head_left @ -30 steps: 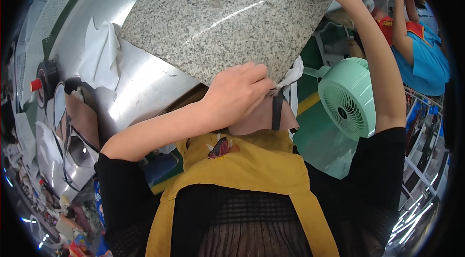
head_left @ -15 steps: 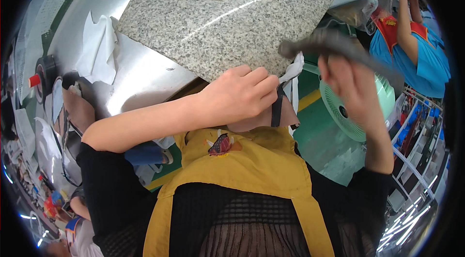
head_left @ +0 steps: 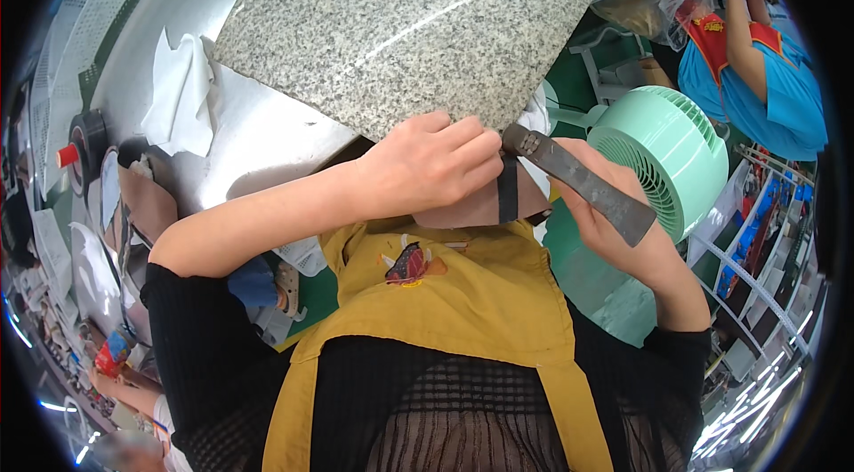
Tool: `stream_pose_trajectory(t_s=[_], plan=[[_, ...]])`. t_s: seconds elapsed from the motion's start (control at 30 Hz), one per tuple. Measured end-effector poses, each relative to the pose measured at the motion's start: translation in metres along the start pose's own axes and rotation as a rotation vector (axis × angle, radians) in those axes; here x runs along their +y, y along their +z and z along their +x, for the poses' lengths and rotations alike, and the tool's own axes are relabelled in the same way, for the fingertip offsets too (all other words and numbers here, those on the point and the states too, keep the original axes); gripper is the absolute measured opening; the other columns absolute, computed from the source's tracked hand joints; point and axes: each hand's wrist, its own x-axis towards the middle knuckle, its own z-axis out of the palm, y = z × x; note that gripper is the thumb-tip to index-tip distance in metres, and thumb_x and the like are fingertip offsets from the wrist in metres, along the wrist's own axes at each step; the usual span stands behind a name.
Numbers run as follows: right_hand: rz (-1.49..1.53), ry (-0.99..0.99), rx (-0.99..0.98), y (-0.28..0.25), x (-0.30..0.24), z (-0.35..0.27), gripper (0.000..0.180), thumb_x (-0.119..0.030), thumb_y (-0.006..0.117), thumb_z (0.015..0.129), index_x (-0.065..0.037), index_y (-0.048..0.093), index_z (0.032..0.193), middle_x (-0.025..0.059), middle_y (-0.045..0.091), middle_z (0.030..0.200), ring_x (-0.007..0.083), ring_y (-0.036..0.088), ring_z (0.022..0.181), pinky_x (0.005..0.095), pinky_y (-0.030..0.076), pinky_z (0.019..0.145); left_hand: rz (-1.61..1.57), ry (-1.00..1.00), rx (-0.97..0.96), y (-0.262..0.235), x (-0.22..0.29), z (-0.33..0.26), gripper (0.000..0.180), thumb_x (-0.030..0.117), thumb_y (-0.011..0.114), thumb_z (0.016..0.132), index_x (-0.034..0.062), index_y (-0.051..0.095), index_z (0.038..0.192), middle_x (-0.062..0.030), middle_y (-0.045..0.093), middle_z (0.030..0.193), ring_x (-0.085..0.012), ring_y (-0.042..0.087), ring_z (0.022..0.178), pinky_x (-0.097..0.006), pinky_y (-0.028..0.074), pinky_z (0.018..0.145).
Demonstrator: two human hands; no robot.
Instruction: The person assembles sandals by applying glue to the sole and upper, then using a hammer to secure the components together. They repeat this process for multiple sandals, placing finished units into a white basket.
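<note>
Left hand (head_left: 436, 162) pinches the leather (head_left: 471, 209); right hand (head_left: 603, 242) grips the hammer (head_left: 587, 182). A misaimed blow could bruise the left hand, just beside the hammer.

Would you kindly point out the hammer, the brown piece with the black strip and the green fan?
Hammer (head_left: 583, 177), head view: middle of its dark metal head.
Brown piece (head_left: 471, 208), head view: its plain brown surface.
Green fan (head_left: 683, 156), head view: smooth side of its housing.

Metal table (head_left: 258, 116) — speckled stone slab (head_left: 400, 36), white cloth (head_left: 179, 94) atop.
</note>
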Motion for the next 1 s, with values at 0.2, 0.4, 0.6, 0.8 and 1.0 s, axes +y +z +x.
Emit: stream_pose_trajectory(t_s=[0.2,0.4,0.6,0.8,1.0], plan=[[-0.051,0.005,0.021,0.001,0.000,-0.002,0.029,0.000,0.055,0.088,0.000,0.053,0.117,0.0170,0.060,0.101,0.0357,0.061,0.086,0.0350,0.049,0.073,0.000,-0.001,-0.006,0.000,-0.002,-0.002,0.021,0.010,0.061,0.067,0.0059,0.060,0.088,-0.0005,0.047,0.079,-0.0117,0.051,0.072,-0.024,0.039,0.055],[0.024,0.041,0.007,-0.003,-0.002,0.000,0.031,-0.001,0.056,0.087,-0.002,0.054,0.118,0.0166,0.060,0.102,0.0374,0.061,0.087,0.0349,0.050,0.073,-0.033,-0.028,0.031,0.004,0.000,-0.005,0.019,0.010,0.062,0.069,0.0056,0.061,0.088,-0.0012,0.049,0.078,-0.0134,0.052,0.072,-0.024,0.040,0.057],[-0.082,0.025,-0.054,0.013,0.002,-0.001,0.027,-0.003,0.053,0.090,0.001,0.051,0.117,0.0182,0.060,0.094,0.0386,0.059,0.081,0.0373,0.048,0.070,-0.177,-0.272,0.004,0.000,0.001,-0.002,0.020,0.010,0.063,0.071,0.0079,0.063,0.091,-0.0010,0.052,0.082,-0.0165,0.053,0.077,-0.029,0.043,0.066],[-0.001,0.025,-0.045,0.009,0.005,0.000,0.025,-0.004,0.053,0.091,0.001,0.051,0.116,0.0196,0.060,0.096,0.0391,0.059,0.080,0.0372,0.048,0.069,-0.137,-0.107,-0.002,-0.008,-0.009,-0.011,0.026,0.010,0.061,0.070,0.0076,0.064,0.096,-0.0020,0.053,0.083,-0.0187,0.053,0.079,-0.031,0.043,0.069],[-0.125,0.025,-0.134,0.015,0.008,-0.005,0.039,-0.004,0.057,0.082,-0.001,0.051,0.120,0.0157,0.061,0.101,0.0343,0.063,0.089,0.0368,0.051,0.069,-0.068,-0.079,0.052,-0.001,-0.006,-0.014,0.027,0.010,0.060,0.069,0.0053,0.062,0.096,-0.0035,0.053,0.084,-0.0181,0.054,0.080,-0.031,0.044,0.073]])
